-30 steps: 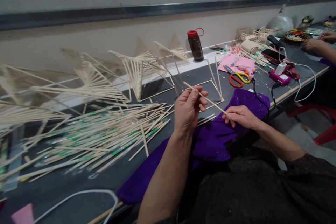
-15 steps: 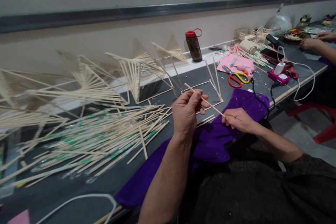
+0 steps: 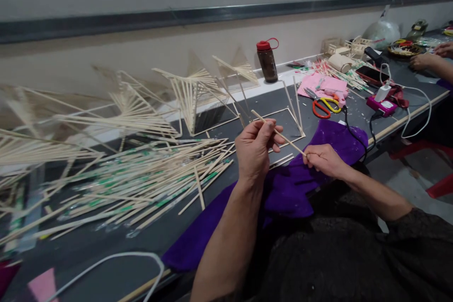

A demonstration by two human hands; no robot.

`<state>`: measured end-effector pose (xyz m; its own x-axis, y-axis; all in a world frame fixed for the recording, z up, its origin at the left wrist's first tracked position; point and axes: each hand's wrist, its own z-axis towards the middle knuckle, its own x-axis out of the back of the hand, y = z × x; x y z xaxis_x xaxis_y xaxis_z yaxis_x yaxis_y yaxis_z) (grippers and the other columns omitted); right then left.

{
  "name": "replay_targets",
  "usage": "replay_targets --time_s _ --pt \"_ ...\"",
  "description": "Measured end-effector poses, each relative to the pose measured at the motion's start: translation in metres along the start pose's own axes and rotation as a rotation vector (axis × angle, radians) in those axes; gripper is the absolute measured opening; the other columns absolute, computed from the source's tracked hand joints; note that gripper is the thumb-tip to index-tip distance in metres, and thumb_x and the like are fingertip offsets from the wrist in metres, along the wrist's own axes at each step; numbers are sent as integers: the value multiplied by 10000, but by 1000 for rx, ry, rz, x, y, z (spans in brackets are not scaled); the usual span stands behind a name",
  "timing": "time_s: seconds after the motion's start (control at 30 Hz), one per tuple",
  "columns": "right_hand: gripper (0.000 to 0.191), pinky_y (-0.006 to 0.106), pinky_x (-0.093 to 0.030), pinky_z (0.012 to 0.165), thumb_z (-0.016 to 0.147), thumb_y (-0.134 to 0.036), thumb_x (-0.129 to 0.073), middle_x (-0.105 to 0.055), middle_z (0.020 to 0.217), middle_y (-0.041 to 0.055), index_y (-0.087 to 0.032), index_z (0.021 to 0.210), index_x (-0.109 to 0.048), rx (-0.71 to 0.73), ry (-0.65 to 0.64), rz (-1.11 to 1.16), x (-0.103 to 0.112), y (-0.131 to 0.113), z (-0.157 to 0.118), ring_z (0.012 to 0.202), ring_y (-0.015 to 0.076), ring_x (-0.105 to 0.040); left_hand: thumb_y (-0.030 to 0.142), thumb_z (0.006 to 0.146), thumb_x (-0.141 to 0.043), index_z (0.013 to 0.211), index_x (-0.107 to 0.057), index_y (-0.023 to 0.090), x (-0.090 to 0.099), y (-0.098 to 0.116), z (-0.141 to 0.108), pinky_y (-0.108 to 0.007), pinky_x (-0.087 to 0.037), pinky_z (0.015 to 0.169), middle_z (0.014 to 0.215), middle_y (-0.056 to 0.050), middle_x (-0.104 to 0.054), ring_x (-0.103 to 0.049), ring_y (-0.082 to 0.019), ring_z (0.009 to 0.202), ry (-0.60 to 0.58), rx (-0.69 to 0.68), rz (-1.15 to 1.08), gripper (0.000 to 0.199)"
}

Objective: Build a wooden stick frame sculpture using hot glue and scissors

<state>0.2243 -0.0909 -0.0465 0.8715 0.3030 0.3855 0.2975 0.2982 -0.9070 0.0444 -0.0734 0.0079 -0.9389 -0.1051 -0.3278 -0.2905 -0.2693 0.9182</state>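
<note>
Between my two hands a thin wooden stick [image 3: 292, 144] slants down to the right. My left hand [image 3: 255, 144] pinches it near its upper end, thumb against fingers. At the lower end, my right hand [image 3: 323, 160] is closed around the tip. Below them a purple cloth [image 3: 288, 198] lies over the table edge. Just behind my left hand a stick frame [image 3: 295, 120] with upright sticks stands on the dark table [image 3: 226, 104]. To the left spreads a heap of loose sticks [image 3: 148, 184], some in clear plastic wrappers with green print.
Fanned stick structures [image 3: 193, 99] stand along the wall. A dark bottle [image 3: 268, 63] with a red lid is behind. To the right are scissors [image 3: 323, 104], a pink glue gun [image 3: 336, 95], a magenta power block [image 3: 381, 105] and cables. Another person's hands [image 3: 423, 61] are at far right.
The view has swung slightly left, so everything sits a little further right. Both hands keep their hold on the stick, with hardly any movement between them.
</note>
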Motion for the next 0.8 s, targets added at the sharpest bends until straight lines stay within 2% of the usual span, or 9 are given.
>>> replay_targets --time_s 0.23,0.5,0.8 --pt "207 198 -413 542 795 -202 -456 -646 648 -13 -179 682 -627 112 73 137 0 7 -4 491 75 -543 467 577 -871 747 -660 148 -1 -2 4 -125 -375 328 640 -18 -713 -604 -77 438 29 24 -60 419" --pt "218 201 -401 506 810 -276 -495 -675 662 5 -169 681 -634 59 132 353 -3 9 2 469 73 -543 440 574 -876 745 -670 155 -3 -1 1 -118 -380 331 627 -6 -720 -606 -75 430 104 -57 -132 391" --pt "235 228 -419 525 819 -265 -518 -674 623 4 -178 663 -671 134 168 287 -6 13 -2 467 92 -548 459 502 -886 703 -653 135 -4 0 4 -125 -354 318 579 -6 -686 -548 -57 386 165 55 -153 448"
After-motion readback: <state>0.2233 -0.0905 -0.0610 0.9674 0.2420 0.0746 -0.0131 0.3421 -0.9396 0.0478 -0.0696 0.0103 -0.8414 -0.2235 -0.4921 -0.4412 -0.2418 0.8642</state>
